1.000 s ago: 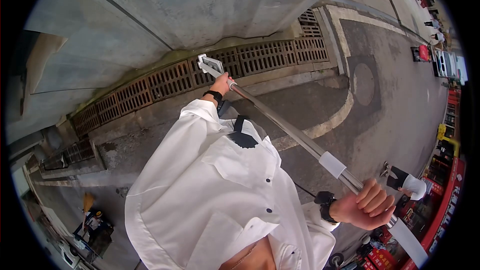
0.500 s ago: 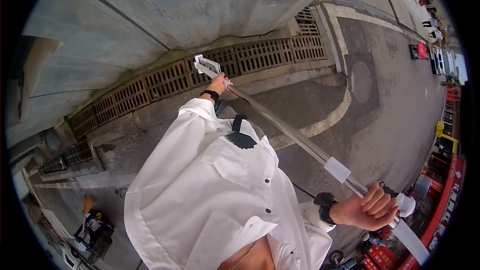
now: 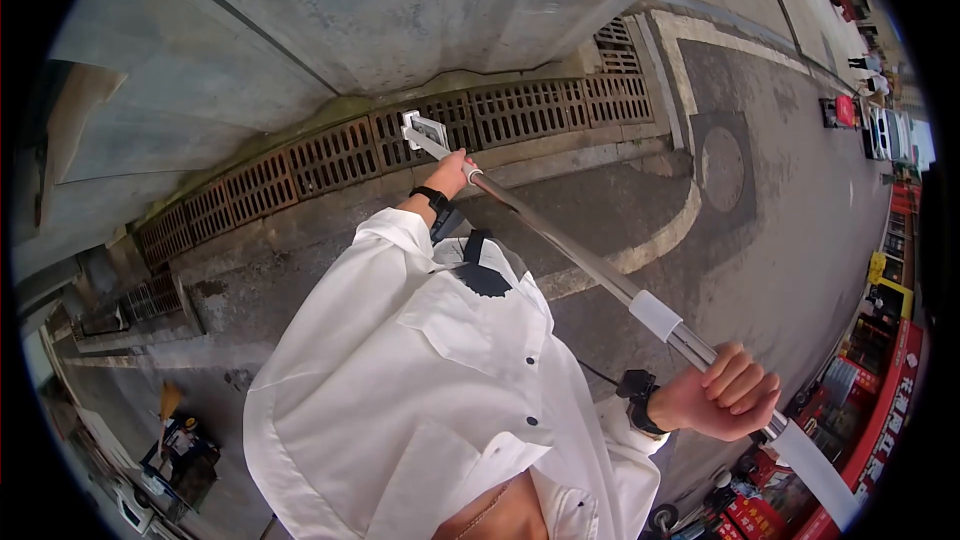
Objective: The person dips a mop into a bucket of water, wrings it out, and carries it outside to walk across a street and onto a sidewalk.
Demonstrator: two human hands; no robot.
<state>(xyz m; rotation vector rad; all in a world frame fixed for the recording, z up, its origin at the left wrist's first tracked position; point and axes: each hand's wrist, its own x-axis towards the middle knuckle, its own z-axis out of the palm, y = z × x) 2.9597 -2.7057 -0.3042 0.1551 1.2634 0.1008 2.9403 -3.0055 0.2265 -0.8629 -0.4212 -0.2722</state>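
A long metal pole runs diagonally across the front of my white shirt. My left hand is closed round it near its far end, just behind a white bracket-like head, which appears over the drain grating. Toward the other end, my right hand wraps round the pole in a fist. A white sleeve sits on the pole between my hands, nearer the right one. Past my right hand the pole has a white end section. Dark bands circle both wrists.
A grey metal wall rises beyond the grating. A manhole cover lies in the pavement. At the lower left is a dark cart with a broom. Red shop signs, parked vehicles and distant people are at the right.
The pole has shifted slightly within the view. My left hand and the white head have moved a little right and down; my right hand has moved left and slightly up. Both grips remain.
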